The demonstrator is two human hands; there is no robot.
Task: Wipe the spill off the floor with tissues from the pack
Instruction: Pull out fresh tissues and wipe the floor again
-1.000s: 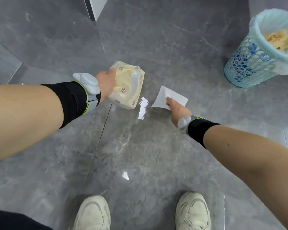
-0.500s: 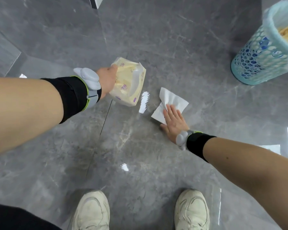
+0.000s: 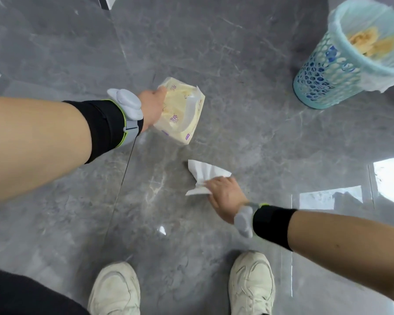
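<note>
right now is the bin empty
No, the teal bin already holds crumpled yellowish paper inside its liner.

Black wristbands (image 3: 105,126), grey trackers (image 3: 129,103), off-white sneakers (image 3: 251,285)

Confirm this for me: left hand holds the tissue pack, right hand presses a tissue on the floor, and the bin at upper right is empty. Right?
Not quite. The head view shows the bin is not empty: yellowish crumpled waste lies inside its liner. The rest stands: the left hand holds the tissue pack, and the right hand presses a tissue on the floor.
</note>
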